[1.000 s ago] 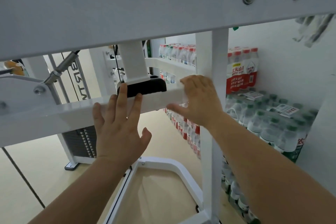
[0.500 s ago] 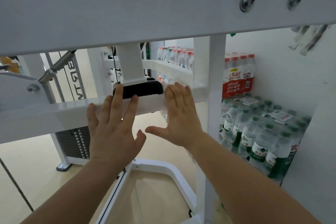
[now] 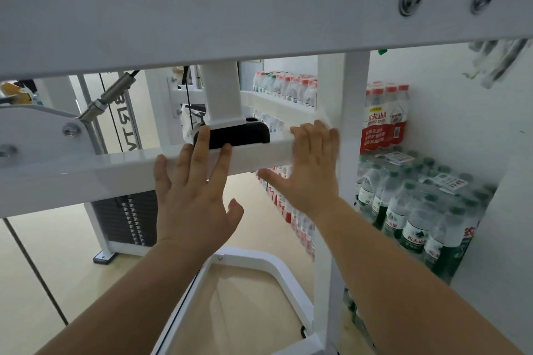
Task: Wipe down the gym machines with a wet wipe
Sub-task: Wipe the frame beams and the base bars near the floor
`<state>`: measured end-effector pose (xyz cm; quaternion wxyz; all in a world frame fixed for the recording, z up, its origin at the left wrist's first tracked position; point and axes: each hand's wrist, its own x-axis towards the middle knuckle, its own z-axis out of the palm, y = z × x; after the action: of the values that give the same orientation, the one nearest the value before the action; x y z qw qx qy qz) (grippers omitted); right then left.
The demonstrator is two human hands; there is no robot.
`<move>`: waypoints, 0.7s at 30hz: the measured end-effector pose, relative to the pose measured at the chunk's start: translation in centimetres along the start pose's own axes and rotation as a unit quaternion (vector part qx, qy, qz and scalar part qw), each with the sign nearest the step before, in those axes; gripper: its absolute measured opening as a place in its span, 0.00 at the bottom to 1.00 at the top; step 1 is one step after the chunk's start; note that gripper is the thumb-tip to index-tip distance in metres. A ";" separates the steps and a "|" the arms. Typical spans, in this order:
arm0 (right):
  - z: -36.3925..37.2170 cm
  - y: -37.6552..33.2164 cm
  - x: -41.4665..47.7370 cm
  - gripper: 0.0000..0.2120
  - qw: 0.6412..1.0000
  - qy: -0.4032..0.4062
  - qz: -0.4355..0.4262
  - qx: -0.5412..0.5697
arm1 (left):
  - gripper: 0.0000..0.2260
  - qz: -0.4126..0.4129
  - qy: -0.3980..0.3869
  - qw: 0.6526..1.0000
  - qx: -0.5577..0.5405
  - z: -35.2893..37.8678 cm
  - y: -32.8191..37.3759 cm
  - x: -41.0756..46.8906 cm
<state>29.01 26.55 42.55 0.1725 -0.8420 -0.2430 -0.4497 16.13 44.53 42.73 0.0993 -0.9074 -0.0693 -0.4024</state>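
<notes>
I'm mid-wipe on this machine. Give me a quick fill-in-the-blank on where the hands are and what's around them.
The left hand lies flat on the white bar, its middle finger reaching the ____ pad.
The hand nearer the upright post is the ____ one.
The nearest water bottles have ____ caps.
The top beam shows ____ bolt heads.
Missing: black; right; green; two.
</notes>
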 end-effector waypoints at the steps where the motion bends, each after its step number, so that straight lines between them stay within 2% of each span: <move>1: 0.6 -1.3 -0.4 0.53 1.000 0.004 -0.016 0.013 | 0.42 0.001 0.004 1.000 -0.003 0.0 0.0 0.0; 4: 1.2 -2.2 -0.9 0.57 0.997 -0.004 -0.072 0.006 | 0.43 0.008 0.007 1.000 -0.003 0.2 0.0 -0.1; 6: 0.7 -0.2 -0.1 0.55 0.999 -0.002 -0.031 -0.019 | 0.44 0.007 0.003 1.000 -0.004 0.3 0.0 -0.1; 9: 0.6 -0.4 -0.4 0.51 0.998 0.005 0.047 0.028 | 0.46 0.007 0.009 1.000 -0.002 0.6 0.0 -0.2; 11: 1.1 -2.1 -1.4 0.46 0.998 0.015 0.027 0.057 | 0.47 0.012 0.007 1.000 0.002 0.6 -0.2 -0.2; 14: 1.1 -2.7 -2.1 0.31 0.997 0.032 -0.013 0.070 | 0.47 0.023 -0.020 0.999 0.011 0.3 -0.6 -0.2; 16: 1.0 -2.2 -1.7 0.24 0.996 0.056 -0.029 0.065 | 0.47 0.032 -0.039 0.999 0.007 -0.1 -0.9 -0.3; 19: 1.0 -3.8 -2.0 0.23 0.991 0.094 -0.031 0.091 | 0.47 0.057 -0.027 0.998 -0.015 -0.6 -2.0 -1.2; 21: 1.1 -6.3 -2.8 0.26 0.988 0.082 -0.012 0.132 | 0.46 0.041 0.000 0.999 -0.027 -0.9 -3.7 -2.6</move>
<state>24.80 31.58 40.04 0.2961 -0.7692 -0.2948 -0.4835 12.97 47.74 41.81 0.0912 -0.9118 -0.0211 -0.3998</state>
